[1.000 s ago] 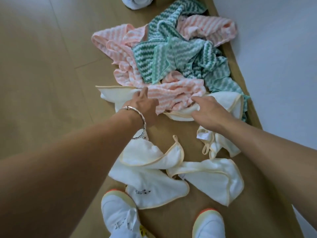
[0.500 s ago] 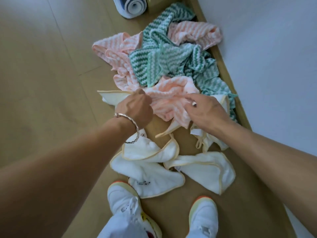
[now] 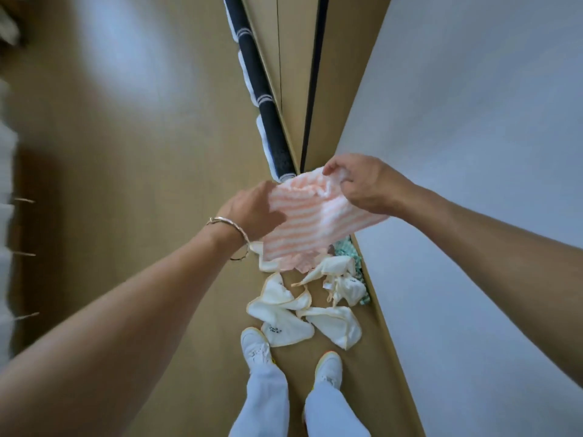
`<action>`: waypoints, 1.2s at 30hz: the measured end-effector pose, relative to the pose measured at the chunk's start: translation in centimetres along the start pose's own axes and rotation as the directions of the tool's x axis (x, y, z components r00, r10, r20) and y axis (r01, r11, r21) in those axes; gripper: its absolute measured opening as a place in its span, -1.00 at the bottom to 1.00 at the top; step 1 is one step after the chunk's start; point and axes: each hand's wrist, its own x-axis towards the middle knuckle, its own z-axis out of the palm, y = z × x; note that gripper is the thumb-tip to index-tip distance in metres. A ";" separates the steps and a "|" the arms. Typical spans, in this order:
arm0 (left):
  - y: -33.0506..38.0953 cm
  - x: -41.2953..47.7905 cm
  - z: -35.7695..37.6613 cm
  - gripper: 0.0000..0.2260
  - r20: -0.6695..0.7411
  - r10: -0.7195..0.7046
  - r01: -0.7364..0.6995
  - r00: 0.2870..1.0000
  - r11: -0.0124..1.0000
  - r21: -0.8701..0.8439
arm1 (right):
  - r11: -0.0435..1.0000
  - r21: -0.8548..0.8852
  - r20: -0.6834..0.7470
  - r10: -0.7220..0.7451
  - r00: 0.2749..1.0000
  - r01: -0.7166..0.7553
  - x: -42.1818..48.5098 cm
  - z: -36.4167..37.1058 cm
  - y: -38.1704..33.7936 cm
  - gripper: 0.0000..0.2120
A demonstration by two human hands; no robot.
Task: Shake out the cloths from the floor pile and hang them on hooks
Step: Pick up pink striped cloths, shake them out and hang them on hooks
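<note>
A pink-and-white striped cloth [image 3: 310,222] hangs in the air above the floor, held between both hands. My left hand [image 3: 255,209], with a bracelet at the wrist, grips its left edge. My right hand [image 3: 366,184] pinches its top right corner. Below on the wooden floor lie several white cloths with yellow trim [image 3: 299,313]. A bit of a green patterned cloth [image 3: 347,250] peeks out under the pink one, next to the wall. The rest of the pile is hidden behind the raised cloth. No hooks can be made out.
A white wall [image 3: 473,152] runs along the right. A rolled dark mat with white stripes [image 3: 258,89] lies beside a wooden panel ahead. My two white shoes [image 3: 255,345] stand just behind the white cloths. The left edge is blurred.
Both hands have lifted the pink striped cloth off the pile and high above the floor. The view has risen and pulled back, so the pile now looks small below.
</note>
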 end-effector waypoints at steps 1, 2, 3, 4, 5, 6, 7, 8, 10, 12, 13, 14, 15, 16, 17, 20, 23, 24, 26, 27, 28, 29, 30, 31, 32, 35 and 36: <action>1.3 -1.5 -3.0 -0.52 0.033 -0.004 0.004 0.999 1.000 0.000 | 0.999 -0.035 0.001 -0.022 1.000 0.022 -1.3 -2.9 -2.3 -0.57; 2.6 -2.9 -5.5 -0.50 0.072 -0.001 -0.001 0.997 1.000 0.031 | 0.997 -0.073 0.002 -0.039 0.999 0.039 -2.5 -5.5 -4.4 -0.57; 3.8 -4.4 -7.7 -0.46 0.100 0.009 -0.017 0.995 0.997 0.070 | 0.992 -0.116 0.003 -0.055 0.998 0.056 -3.9 -7.6 -6.4 -0.57; 4.9 -5.9 -9.5 -0.41 0.098 0.026 -0.036 0.995 0.994 0.105 | 0.984 -0.163 0.012 -0.072 0.997 0.073 -5.3 -9.3 -8.2 -0.57; 5.8 -7.4 -11.1 -0.36 0.069 0.053 -0.061 0.996 0.990 0.126 | 0.972 -0.214 0.029 -0.090 0.996 0.094 -6.8 -10.7 -9.9 -0.56; 6.8 -8.9 -12.5 -0.32 0.014 0.096 -0.097 0.995 0.988 0.123 | 0.956 -0.269 0.059 -0.103 0.993 0.115 -8.4 -11.7 -11.4 -0.55; 7.6 -10.4 -13.7 -0.28 -0.051 0.163 -0.156 0.985 0.982 0.110 | 0.936 -0.324 0.090 -0.115 0.989 0.138 -9.9 -12.5 -12.7 -0.56; 8.5 -11.7 -14.8 -0.24 -0.099 0.249 -0.239 0.963 0.965 0.103 | 0.916 -0.366 0.114 -0.130 0.985 0.163 -11.4 -13.1 -13.7 -0.58; 10.0 -14.1 -16.2 -0.20 -0.099 0.437 -0.426 0.894 0.898 0.112 | 0.897 -0.396 0.129 -0.158 0.979 0.197 -14.2 -13.7 -15.3 -0.62; 11.6 -15.9 -16.7 -0.37 -0.043 0.564 -0.557 0.825 0.823 0.114 | 0.900 -0.385 0.122 -0.168 0.978 0.202 -16.9 -14.1 -16.5 -0.66; 12.5 -16.8 -17.0 -0.51 -0.016 0.582 -0.577 0.813 0.809 0.113 | 0.906 -0.374 0.121 -0.164 0.979 0.198 -18.2 -14.3 -16.9 -0.67; 13.4 -17.6 -17.2 -0.62 0.018 0.574 -0.572 0.819 0.812 0.119 | 0.913 -0.361 0.122 -0.156 0.980 0.190 -19.3 -14.5 -17.1 -0.69; 14.2 -18.3 -17.3 -0.68 0.052 0.571 -0.572 0.819 0.808 0.138 | 0.921 -0.345 0.119 -0.146 0.982 0.178 -20.5 -14.7 -17.2 -0.71; 14.8 -18.8 -17.4 -0.72 0.072 0.588 -0.590 0.806 0.789 0.170 | 0.930 -0.330 0.108 -0.134 0.985 0.163 -21.8 -14.8 -17.3 -0.73; 15.5 -19.3 -17.3 -0.74 0.074 0.623 -0.624 0.778 0.755 0.203 | 0.938 -0.315 0.091 -0.122 0.988 0.145 -23.0 -14.9 -17.3 -0.73; 17.4 -20.1 -17.3 -0.84 0.104 0.711 -0.712 0.696 0.663 0.230 | 0.960 -0.278 -0.017 -0.041 0.999 0.035 -27.2 -15.1 -16.9 -0.70; 19.4 -20.6 -17.8 -0.88 0.215 0.764 -0.791 0.608 0.563 0.239 | 0.951 -0.235 -0.174 0.164 0.971 -0.203 -32.1 -15.1 -15.9 -0.66; 20.0 -20.7 -18.0 -0.87 0.242 0.782 -0.816 0.575 0.525 0.243 | 0.939 -0.180 -0.221 0.252 0.942 -0.293 -33.9 -15.0 -15.6 -0.63; 21.1 -21.1 -18.2 -0.87 0.276 0.817 -0.859 0.507 0.451 0.242 | 0.901 -0.033 -0.288 0.406 0.867 -0.433 -37.1 -14.1 -15.3 -0.56; 21.6 -21.6 -18.0 -0.85 0.295 0.833 -0.880 0.469 0.413 0.233 | 0.873 0.012 -0.298 0.468 0.832 -0.487 -38.6 -13.5 -15.3 -0.53; 22.1 -22.2 -17.6 -0.84 0.313 0.848 -0.902 0.428 0.375 0.216 | 0.841 0.021 -0.298 0.521 0.800 -0.540 -39.9 -12.6 -15.4 -0.53; 22.7 -22.9 -17.0 -0.83 0.334 0.860 -0.921 0.387 0.339 0.193 | 0.807 0.006 -0.291 0.567 0.771 -0.591 -41.2 -11.7 -15.6 -0.55; 23.3 -23.7 -16.3 -0.83 0.361 0.864 -0.936 0.351 0.309 0.170 | 0.775 -0.004 -0.280 0.606 0.745 -0.632 -42.5 -10.6 -15.8 -0.59; 23.9 -24.7 -15.5 -0.84 0.395 0.863 -0.949 0.314 0.276 0.152 | 0.745 0.002 -0.269 0.643 0.717 -0.667 -43.9 -9.3 -16.1 -0.64; 24.6 -25.7 -14.6 -0.84 0.433 0.859 -0.962 0.273 0.235 0.140 | 0.718 0.026 -0.264 0.676 0.688 -0.695 -45.4 -8.1 -16.4 -0.70; 26.9 -29.6 -11.6 -0.80 0.538 0.828 -0.987 0.160 0.131 0.092 | 0.630 0.116 -0.272 0.764 0.585 -0.768 -50.9 -4.8 -17.4 -0.90; 27.6 -31.3 -10.7 -0.76 0.563 0.816 -0.992 0.130 0.111 0.067 | 0.601 0.155 -0.293 0.786 0.545 -0.784 -53.0 -3.7 -17.8 -0.90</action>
